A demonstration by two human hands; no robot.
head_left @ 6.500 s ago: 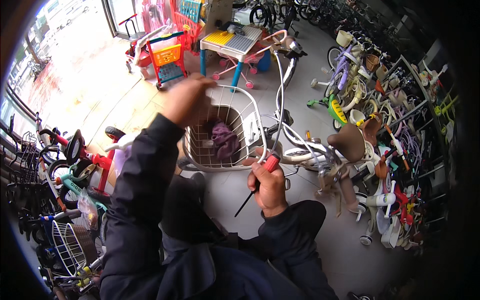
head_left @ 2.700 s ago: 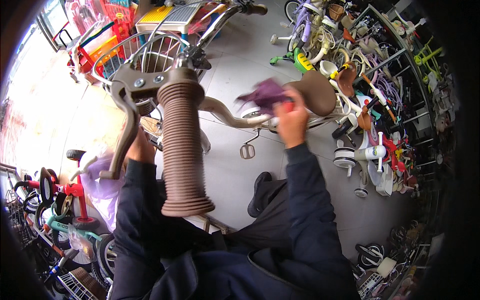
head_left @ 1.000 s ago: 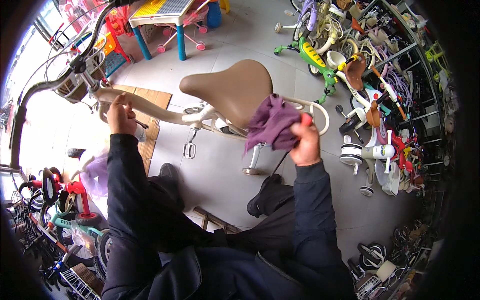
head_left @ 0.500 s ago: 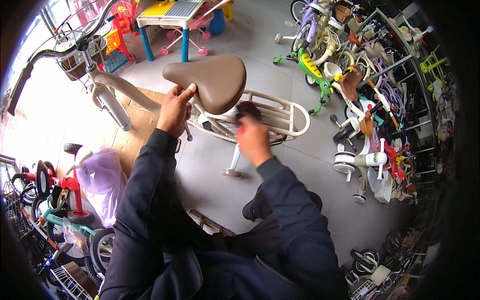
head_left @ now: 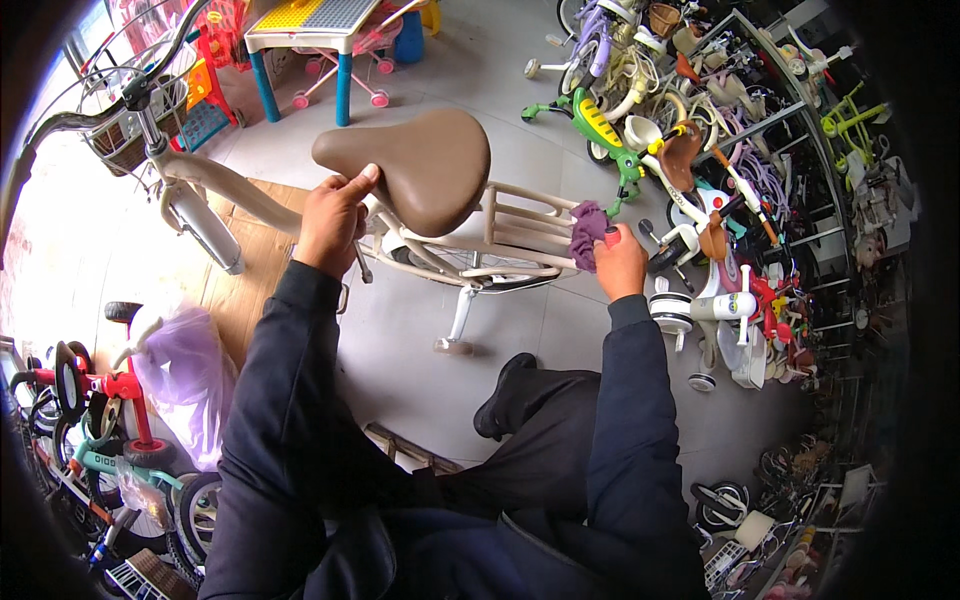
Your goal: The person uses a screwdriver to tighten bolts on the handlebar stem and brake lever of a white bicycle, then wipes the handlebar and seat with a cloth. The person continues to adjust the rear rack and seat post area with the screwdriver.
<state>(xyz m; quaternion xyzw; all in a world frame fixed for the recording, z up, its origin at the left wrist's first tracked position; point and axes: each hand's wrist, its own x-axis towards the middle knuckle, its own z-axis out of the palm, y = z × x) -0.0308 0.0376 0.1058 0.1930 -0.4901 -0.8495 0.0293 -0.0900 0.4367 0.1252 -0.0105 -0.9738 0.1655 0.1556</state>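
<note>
A cream bicycle with a brown saddle (head_left: 425, 165) stands in front of me. My left hand (head_left: 335, 220) is closed at the saddle's near edge, its thumb pressed on the side and its other fingers partly hidden. At the far right end of the cream rear rack (head_left: 520, 238), my right hand (head_left: 622, 262) is closed on a crumpled purple cloth (head_left: 588, 235), which lies against the rack's bars. A small red thing (head_left: 612, 237) shows at the top of that hand; I cannot make out its kind. Below the rack is the kickstand (head_left: 460, 322).
Children's bikes and ride-on toys crowd the right, including a green ride-on toy (head_left: 610, 135). A toy table (head_left: 300, 35) stands at the back. At left are a cardboard sheet (head_left: 265, 260), a purple plastic bag (head_left: 185, 365) and small bikes (head_left: 110, 450).
My right hand has moved right with the cloth, from beside the saddle to the rack's end. My left hand stays at the saddle. The whole view has shifted slightly.
</note>
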